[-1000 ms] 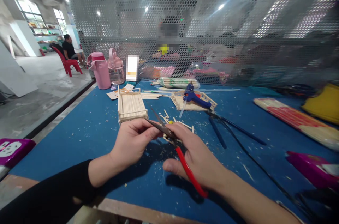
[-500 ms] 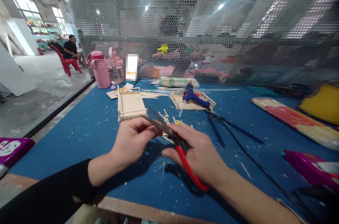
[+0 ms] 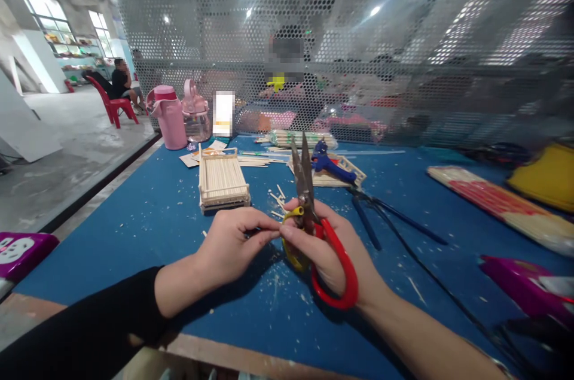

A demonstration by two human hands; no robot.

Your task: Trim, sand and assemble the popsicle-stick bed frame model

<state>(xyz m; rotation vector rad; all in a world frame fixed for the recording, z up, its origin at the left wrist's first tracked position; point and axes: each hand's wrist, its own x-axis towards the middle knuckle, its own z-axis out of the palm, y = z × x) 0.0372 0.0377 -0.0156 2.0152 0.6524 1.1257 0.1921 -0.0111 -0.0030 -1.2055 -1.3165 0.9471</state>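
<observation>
My right hand point(image 3: 329, 242) holds a pair of scissors point(image 3: 305, 179), its dark blades pointing away from me and slightly apart. One red handle loop point(image 3: 350, 272) lies against the palm; a yellow loop point(image 3: 293, 257) shows beside it, partly covered by the thumb. My left hand point(image 3: 233, 242) is closed in a pinch, its fingertips meeting my right thumb. Whatever sits between those tips is too small to make out. Beyond the left hand stands a small frame of pale sticks point(image 3: 223, 176). Short cut stick pieces point(image 3: 277, 197) are scattered behind the fingertips.
A blue glue gun point(image 3: 332, 167) rests on another stick frame point(image 3: 343, 179), its black cable point(image 3: 417, 254) trailing right. Packed sticks point(image 3: 497, 203) lie at right. A pink flask point(image 3: 169, 119) and a bottle point(image 3: 196, 116) stand back left, before a perforated metal screen point(image 3: 201, 27).
The scissors have swung from pointing left across my left hand to pointing away from me. My left hand has come slightly lower, and its fingertips now meet my right thumb.
</observation>
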